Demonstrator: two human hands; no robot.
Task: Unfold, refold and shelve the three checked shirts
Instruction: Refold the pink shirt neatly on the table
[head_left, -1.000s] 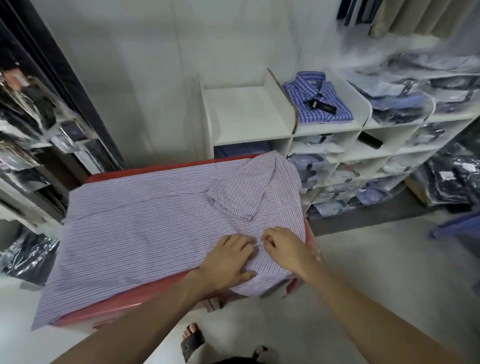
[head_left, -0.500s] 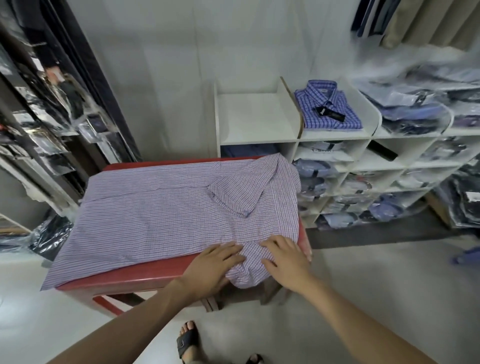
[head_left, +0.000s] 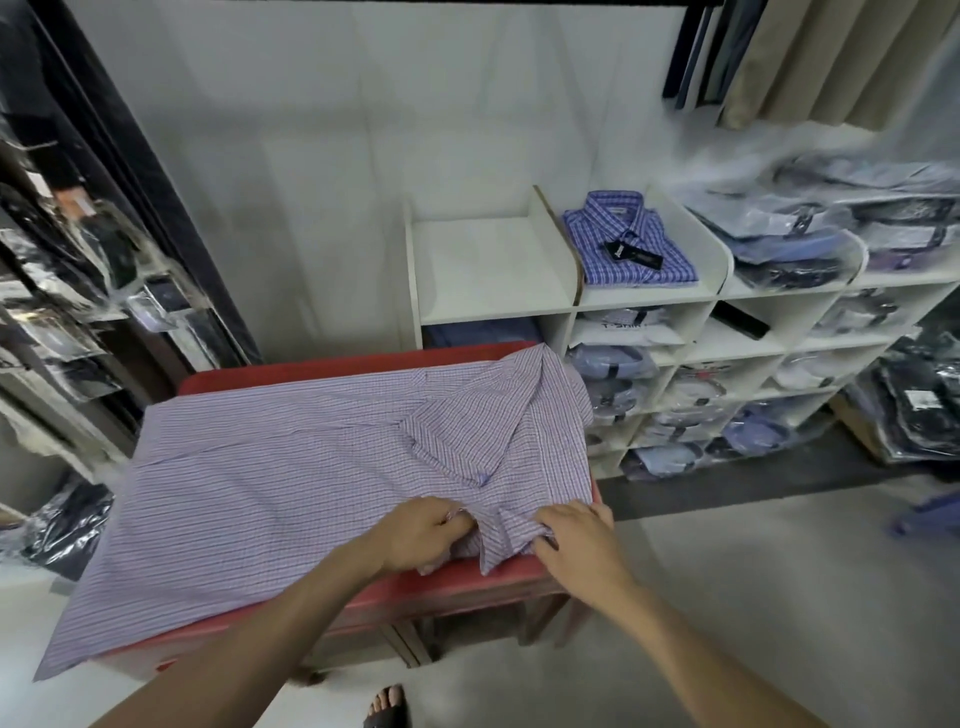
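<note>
hands (head_left: 506, 535) gripping shirt (head_left: 291, 483), fingertips hidden

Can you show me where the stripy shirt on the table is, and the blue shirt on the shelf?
checked shirt (head_left: 291, 467), head view, flat body panel.
blue checked shirt (head_left: 631, 244), head view, folded front.
</note>
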